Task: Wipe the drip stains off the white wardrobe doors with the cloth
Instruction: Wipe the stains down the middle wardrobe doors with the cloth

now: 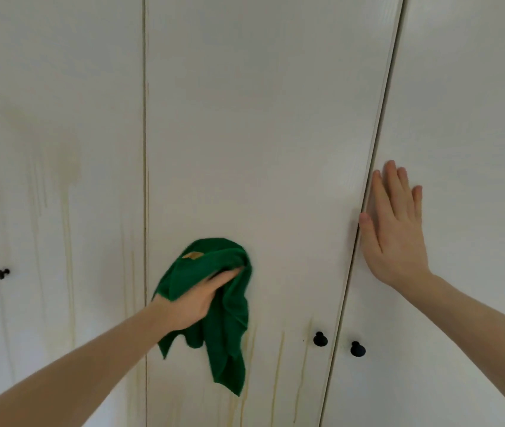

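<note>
Fingers of the left hand [194, 298] curl into a bunched green cloth [217, 306], pressing it against the middle white wardrobe door [260, 134], its loose end hanging over yellowish drip stains [279, 359]. Right hand [394, 229] lies flat, fingers straight and slightly spread, on the right door [473, 118] above two black round knobs [320, 339].

Three doors [260, 118], four knobs [320, 339], one cloth [223, 318], two hands [396, 229].
</note>
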